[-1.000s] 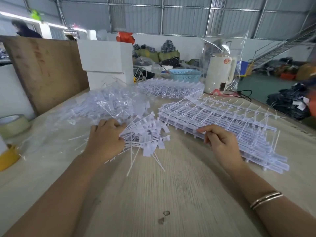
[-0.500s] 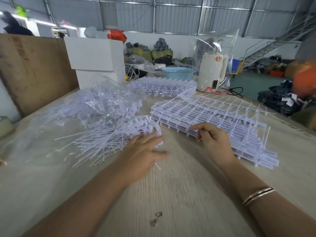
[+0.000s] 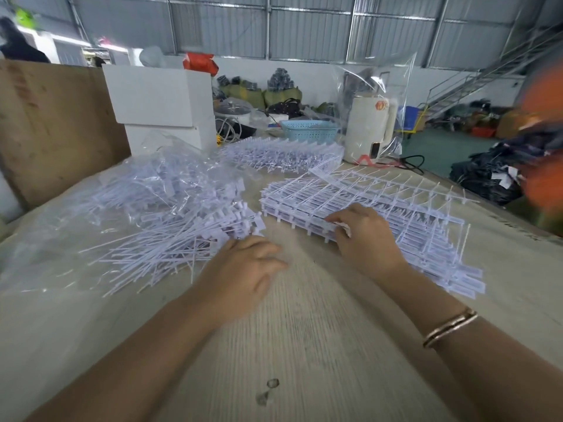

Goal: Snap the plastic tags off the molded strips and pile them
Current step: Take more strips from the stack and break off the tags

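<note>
Right hand pinches front edge of molded strip stack; left hand, fingers loosely curled and holding nothing, just left of stack, beside loose tag pile.

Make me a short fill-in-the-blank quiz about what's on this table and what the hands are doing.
1. The right hand touches the stack of molded ____.
2. The pile of loose tags lies to the ____ of that stack.
3. The bracelet is on the ____ wrist.
4. The basket behind is ____ in colour.

Missing: strips; left; right; blue
</note>
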`<state>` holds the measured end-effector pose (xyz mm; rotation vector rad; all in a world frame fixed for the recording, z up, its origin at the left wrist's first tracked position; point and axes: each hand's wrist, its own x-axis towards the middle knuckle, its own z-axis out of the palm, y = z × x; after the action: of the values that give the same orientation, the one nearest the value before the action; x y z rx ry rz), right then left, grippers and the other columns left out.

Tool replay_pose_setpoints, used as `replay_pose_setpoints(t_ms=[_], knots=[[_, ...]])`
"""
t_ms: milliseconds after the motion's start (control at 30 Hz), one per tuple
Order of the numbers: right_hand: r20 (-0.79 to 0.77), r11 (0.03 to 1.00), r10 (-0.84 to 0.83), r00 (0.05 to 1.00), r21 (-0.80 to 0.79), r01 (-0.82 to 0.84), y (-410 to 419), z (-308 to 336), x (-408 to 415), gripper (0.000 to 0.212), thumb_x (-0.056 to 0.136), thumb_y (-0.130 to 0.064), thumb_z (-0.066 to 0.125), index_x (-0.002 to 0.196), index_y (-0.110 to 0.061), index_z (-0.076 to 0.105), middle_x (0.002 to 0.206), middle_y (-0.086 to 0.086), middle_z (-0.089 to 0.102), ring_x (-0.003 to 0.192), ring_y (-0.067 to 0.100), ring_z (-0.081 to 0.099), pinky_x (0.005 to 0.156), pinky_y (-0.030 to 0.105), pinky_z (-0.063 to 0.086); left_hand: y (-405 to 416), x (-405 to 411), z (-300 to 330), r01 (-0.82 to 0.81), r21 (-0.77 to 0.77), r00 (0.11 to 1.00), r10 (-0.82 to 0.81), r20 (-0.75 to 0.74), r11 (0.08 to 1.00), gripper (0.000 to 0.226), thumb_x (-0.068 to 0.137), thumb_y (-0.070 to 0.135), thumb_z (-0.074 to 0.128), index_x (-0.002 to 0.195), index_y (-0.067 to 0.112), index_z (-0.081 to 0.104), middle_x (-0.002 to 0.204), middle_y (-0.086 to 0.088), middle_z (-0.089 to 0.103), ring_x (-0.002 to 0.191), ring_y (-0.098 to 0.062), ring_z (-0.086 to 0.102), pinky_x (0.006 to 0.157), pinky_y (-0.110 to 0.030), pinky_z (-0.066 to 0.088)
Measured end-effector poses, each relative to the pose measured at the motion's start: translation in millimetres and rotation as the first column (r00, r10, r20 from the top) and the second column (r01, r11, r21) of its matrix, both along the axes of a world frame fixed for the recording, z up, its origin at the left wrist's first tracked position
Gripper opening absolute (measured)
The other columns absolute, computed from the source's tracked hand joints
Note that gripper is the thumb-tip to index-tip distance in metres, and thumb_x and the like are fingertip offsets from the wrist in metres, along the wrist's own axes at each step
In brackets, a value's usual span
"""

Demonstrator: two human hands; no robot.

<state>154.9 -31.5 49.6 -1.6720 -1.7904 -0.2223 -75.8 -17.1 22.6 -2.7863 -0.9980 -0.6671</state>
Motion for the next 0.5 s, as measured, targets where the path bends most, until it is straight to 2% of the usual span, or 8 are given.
replay_pose_setpoints(t_ms=[67, 133, 233, 300, 400, 433, 500], knots=[[0.21, 0.985, -0.098, 0.973, -0.116, 0.124, 10, 10, 11, 0.031, 0.091, -0.017, 0.048, 0.119, -0.018, 0.062, 0.121, 0.005, 0.056, 0.114, 0.026, 0.048, 0.095, 0.039, 0.036, -11, 14, 1, 0.106, -0.051, 0.993, -0.108, -0.036, 0.993, 0.035, 0.091, 0.016, 0.05, 0.121, 0.032, 0.062, 0.132, 0.012, 0.054, 0.126, -0.01, 0.04, 0.103, -0.034, 0.029], [0.348, 0.95, -0.141, 0.927, -0.217, 0.226, 19, 17, 20, 0.032, 0.093, -0.021, 0.042, 0.12, -0.016, 0.06, 0.123, 0.006, 0.053, 0.116, 0.027, 0.046, 0.096, 0.04, 0.035, -18, 26, -2, 0.173, -0.114, 0.981, -0.181, -0.069, 0.978, 0.033, 0.095, 0.024, 0.045, 0.122, 0.035, 0.06, 0.128, 0.018, 0.054, 0.123, -0.003, 0.039, 0.103, -0.03, 0.029], [0.36, 0.921, -0.094, 0.928, -0.322, 0.218, 26, 18, 27, 0.028, 0.095, -0.024, 0.039, 0.103, -0.014, 0.064, 0.11, 0.006, 0.053, 0.106, 0.027, 0.051, 0.086, 0.037, 0.039, -23, 38, -2, 0.24, -0.184, 0.967, -0.252, -0.042, 0.953, 0.03, 0.097, 0.03, 0.043, 0.12, 0.032, 0.062, 0.12, 0.019, 0.058, 0.115, 0.001, 0.042, 0.101, -0.028, 0.031], [0.354, 0.931, -0.077, 0.932, -0.308, 0.194, 27, 18, 29, 0.027, 0.096, -0.022, 0.041, 0.104, -0.014, 0.065, 0.109, 0.005, 0.052, 0.1, 0.026, 0.054, 0.079, 0.035, 0.044, -26, 45, 2, 0.276, -0.237, 0.96, -0.279, 0.02, 0.932, 0.027, 0.097, 0.028, 0.046, 0.116, 0.029, 0.065, 0.116, 0.016, 0.061, 0.111, 0.0, 0.045, 0.099, -0.025, 0.033], [0.441, 0.958, -0.112, 0.891, -0.19, 0.214, 28, 19, 27, 0.023, 0.094, -0.008, 0.045, 0.111, -0.011, 0.06, 0.11, 0.006, 0.048, 0.092, 0.026, 0.057, 0.066, 0.035, 0.045, -25, 53, 8, 0.298, -0.327, 0.954, -0.276, 0.114, 0.897, 0.025, 0.096, 0.023, 0.049, 0.113, 0.025, 0.067, 0.112, 0.011, 0.064, 0.108, -0.003, 0.048, 0.097, -0.025, 0.035], [0.433, 0.964, -0.133, 0.892, -0.151, 0.217, 27, 21, 27, 0.025, 0.092, -0.003, 0.046, 0.113, -0.009, 0.058, 0.11, 0.007, 0.047, 0.088, 0.027, 0.058, 0.065, 0.037, 0.047, -25, 54, 9, 0.298, -0.36, 0.954, -0.265, 0.139, 0.884, 0.025, 0.096, 0.022, 0.049, 0.113, 0.024, 0.067, 0.111, 0.01, 0.064, 0.108, -0.002, 0.049, 0.098, -0.025, 0.036], [0.387, 0.974, -0.178, 0.905, -0.06, 0.217, 27, 26, 29, 0.032, 0.09, 0.002, 0.047, 0.119, -0.008, 0.056, 0.111, 0.009, 0.048, 0.084, 0.028, 0.06, 0.075, 0.043, 0.051, -24, 55, 11, 0.297, -0.446, 0.952, -0.223, 0.21, 0.844, 0.025, 0.096, 0.02, 0.049, 0.114, 0.025, 0.066, 0.111, 0.011, 0.064, 0.107, 0.0, 0.052, 0.097, -0.022, 0.039]])
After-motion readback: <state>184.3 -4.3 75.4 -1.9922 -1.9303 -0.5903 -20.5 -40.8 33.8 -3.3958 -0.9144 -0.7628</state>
